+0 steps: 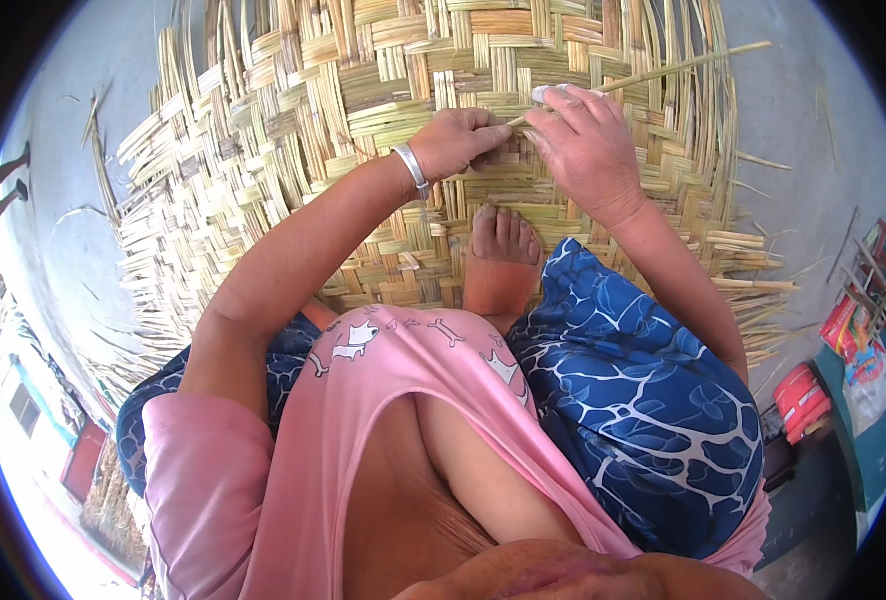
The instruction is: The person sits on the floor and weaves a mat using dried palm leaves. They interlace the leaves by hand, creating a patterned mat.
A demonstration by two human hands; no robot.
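A large woven mat [293,110] of flat straw-coloured strips lies on the grey floor in front of me. My left hand [460,140], with a silver bangle at the wrist, pinches the near end of a long loose strip [663,68] at the mat's surface. My right hand [583,145] grips the same strip just to the right, fingers curled over it. The strip runs up and to the right, rising past the mat's weave. My bare foot [503,240] rests on the mat just below both hands.
Loose strip ends fringe the mat's left edge [133,230] and right edge [763,285]. Grey concrete floor [813,130] surrounds it. Colourful packets [858,320] and a red object [801,400] sit at the right. My blue patterned clothing [643,400] covers my knee.
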